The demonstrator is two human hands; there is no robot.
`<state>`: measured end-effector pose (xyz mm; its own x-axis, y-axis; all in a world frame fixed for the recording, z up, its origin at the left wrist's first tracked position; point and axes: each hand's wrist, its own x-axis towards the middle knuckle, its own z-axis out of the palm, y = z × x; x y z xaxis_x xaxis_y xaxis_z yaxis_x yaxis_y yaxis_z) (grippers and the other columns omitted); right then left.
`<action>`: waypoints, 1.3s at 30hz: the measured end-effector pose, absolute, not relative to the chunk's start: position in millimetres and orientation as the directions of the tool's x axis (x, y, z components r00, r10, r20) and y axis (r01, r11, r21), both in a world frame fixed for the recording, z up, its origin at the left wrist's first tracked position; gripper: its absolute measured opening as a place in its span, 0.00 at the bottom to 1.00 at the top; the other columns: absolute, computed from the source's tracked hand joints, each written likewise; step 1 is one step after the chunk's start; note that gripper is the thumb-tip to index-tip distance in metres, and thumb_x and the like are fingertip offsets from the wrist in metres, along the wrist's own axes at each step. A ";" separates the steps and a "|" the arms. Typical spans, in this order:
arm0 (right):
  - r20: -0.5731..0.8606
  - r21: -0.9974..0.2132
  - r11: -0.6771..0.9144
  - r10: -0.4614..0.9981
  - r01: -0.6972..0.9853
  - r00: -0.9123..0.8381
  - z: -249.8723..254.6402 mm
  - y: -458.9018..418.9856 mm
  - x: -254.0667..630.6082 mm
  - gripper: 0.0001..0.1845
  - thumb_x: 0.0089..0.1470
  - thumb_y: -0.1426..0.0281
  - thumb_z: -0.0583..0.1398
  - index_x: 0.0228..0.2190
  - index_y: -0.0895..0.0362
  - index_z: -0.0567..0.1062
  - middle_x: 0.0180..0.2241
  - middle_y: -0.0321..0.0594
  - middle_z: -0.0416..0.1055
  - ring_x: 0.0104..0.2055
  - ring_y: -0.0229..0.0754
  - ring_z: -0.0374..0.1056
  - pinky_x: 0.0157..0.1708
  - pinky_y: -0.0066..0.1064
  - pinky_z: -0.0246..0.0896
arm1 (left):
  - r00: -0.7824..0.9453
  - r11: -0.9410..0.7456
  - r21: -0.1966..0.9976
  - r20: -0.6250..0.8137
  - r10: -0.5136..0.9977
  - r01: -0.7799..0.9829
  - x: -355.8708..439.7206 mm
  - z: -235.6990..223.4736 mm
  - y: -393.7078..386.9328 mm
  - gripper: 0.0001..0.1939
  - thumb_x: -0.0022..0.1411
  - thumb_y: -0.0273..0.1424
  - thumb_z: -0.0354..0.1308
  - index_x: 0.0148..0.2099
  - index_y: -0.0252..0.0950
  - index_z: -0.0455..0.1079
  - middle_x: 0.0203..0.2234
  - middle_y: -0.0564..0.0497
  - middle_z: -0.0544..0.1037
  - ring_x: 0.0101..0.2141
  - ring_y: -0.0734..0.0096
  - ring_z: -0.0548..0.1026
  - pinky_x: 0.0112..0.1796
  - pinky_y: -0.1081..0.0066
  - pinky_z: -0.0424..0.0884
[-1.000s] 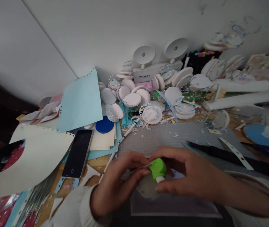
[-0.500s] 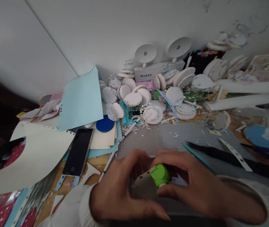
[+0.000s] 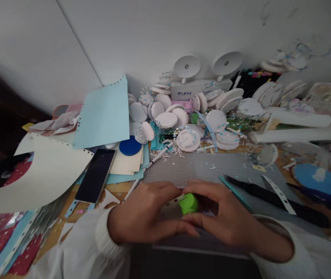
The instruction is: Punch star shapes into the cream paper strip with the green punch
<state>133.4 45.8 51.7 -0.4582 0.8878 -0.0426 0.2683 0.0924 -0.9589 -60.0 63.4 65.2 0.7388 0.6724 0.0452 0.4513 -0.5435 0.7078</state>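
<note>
My right hand (image 3: 223, 211) pinches a small, bright-green, rounded tool (image 3: 188, 204) between thumb and fingers; its exact kind cannot be made out. Facing it, my left hand (image 3: 148, 213) curls around a pale piece of paper (image 3: 169, 209) with small dark holes along its edge. The green tool sits at that paper's right end. My fingers hide much of the paper. Both hands are close together over the front of the grey cutting mat (image 3: 165, 170), fingertips nearly meeting.
A phone (image 3: 96, 176) lies left, near a blue disc (image 3: 130, 145) and blue punched paper (image 3: 104, 112). White discs (image 3: 167, 120) are heaped behind the mat. Right of my hands lie a black-handled tool (image 3: 270, 193) and a punched white strip (image 3: 278, 193). Cream paper (image 3: 51, 170) curls at far left.
Both hands have moved slightly up and left in view, closer together, with the green tool tilted more upright. The camera view has shifted a little.
</note>
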 end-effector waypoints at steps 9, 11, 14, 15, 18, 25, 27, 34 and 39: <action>-0.043 -0.942 0.134 0.860 0.307 -0.508 67.5 45.5 142.4 0.08 0.48 0.67 0.65 0.30 0.58 0.74 0.25 0.33 0.65 0.26 0.34 0.60 0.25 0.25 0.57 | 0.803 -0.590 0.638 -0.075 0.592 0.495 -70.8 80.3 67.0 0.15 0.67 0.31 0.51 0.28 0.31 0.69 0.20 0.53 0.71 0.23 0.78 0.68 0.25 0.77 0.56; -0.033 -0.928 0.167 0.854 0.333 -0.520 71.2 44.5 144.3 0.08 0.46 0.68 0.66 0.30 0.57 0.74 0.25 0.32 0.65 0.26 0.33 0.59 0.25 0.24 0.57 | 0.794 -0.570 0.649 -0.088 0.602 0.504 -70.1 81.5 64.7 0.15 0.66 0.31 0.51 0.27 0.31 0.69 0.20 0.53 0.70 0.22 0.79 0.67 0.24 0.77 0.56; 0.001 -0.894 0.233 0.855 0.383 -0.519 74.1 44.1 144.2 0.08 0.45 0.70 0.66 0.31 0.57 0.75 0.26 0.32 0.67 0.26 0.33 0.61 0.25 0.24 0.58 | 0.771 -0.533 0.656 -0.120 0.625 0.534 -68.8 84.0 61.8 0.14 0.66 0.31 0.52 0.28 0.31 0.69 0.20 0.53 0.71 0.22 0.78 0.67 0.25 0.77 0.56; 0.012 -0.886 0.249 0.856 0.391 -0.516 74.1 44.1 143.6 0.09 0.45 0.72 0.66 0.32 0.56 0.75 0.27 0.32 0.68 0.27 0.33 0.62 0.26 0.24 0.59 | 0.764 -0.522 0.660 -0.124 0.633 0.539 -68.4 84.8 61.1 0.14 0.66 0.30 0.52 0.28 0.31 0.69 0.20 0.53 0.71 0.23 0.79 0.67 0.25 0.77 0.56; 0.038 -0.883 0.273 0.852 0.382 -0.522 71.7 43.3 141.1 0.12 0.45 0.74 0.64 0.35 0.55 0.75 0.32 0.34 0.73 0.31 0.35 0.67 0.29 0.24 0.64 | 0.770 -0.494 0.705 -0.116 0.627 0.509 -67.3 85.8 59.5 0.11 0.65 0.30 0.52 0.30 0.32 0.69 0.21 0.54 0.70 0.23 0.79 0.66 0.25 0.77 0.56; 0.137 -0.833 0.348 0.883 0.430 -0.448 65.7 38.0 141.3 0.21 0.43 0.74 0.62 0.43 0.54 0.76 0.41 0.38 0.77 0.41 0.40 0.73 0.36 0.25 0.70 | 0.777 -0.474 0.770 -0.043 0.628 0.426 -64.1 81.6 58.9 0.09 0.67 0.29 0.51 0.42 0.32 0.73 0.32 0.49 0.78 0.33 0.74 0.74 0.33 0.77 0.62; 0.171 -0.806 0.380 0.884 0.454 -0.436 65.2 37.2 141.5 0.24 0.42 0.75 0.62 0.45 0.54 0.75 0.42 0.37 0.77 0.43 0.40 0.73 0.42 0.25 0.70 | 0.777 -0.436 0.806 -0.045 0.628 0.400 -63.5 82.4 59.3 0.09 0.67 0.28 0.51 0.43 0.32 0.73 0.35 0.48 0.79 0.35 0.74 0.75 0.36 0.78 0.64; 0.238 -0.756 0.454 0.862 0.471 -0.448 60.7 29.3 138.8 0.27 0.44 0.73 0.62 0.49 0.53 0.73 0.45 0.37 0.76 0.45 0.40 0.73 0.45 0.25 0.69 | 0.794 -0.251 0.909 -0.126 0.594 0.332 -65.1 88.0 60.3 0.11 0.63 0.34 0.55 0.40 0.31 0.72 0.28 0.49 0.77 0.29 0.73 0.72 0.29 0.78 0.66; 0.216 -0.739 0.472 0.842 0.480 -0.494 55.3 25.8 141.0 0.26 0.46 0.74 0.60 0.49 0.52 0.71 0.46 0.38 0.75 0.45 0.41 0.73 0.42 0.27 0.71 | 0.715 0.007 0.939 -0.267 0.646 0.345 -61.1 81.7 59.4 0.15 0.63 0.39 0.55 0.40 0.31 0.72 0.34 0.48 0.77 0.33 0.71 0.72 0.32 0.76 0.67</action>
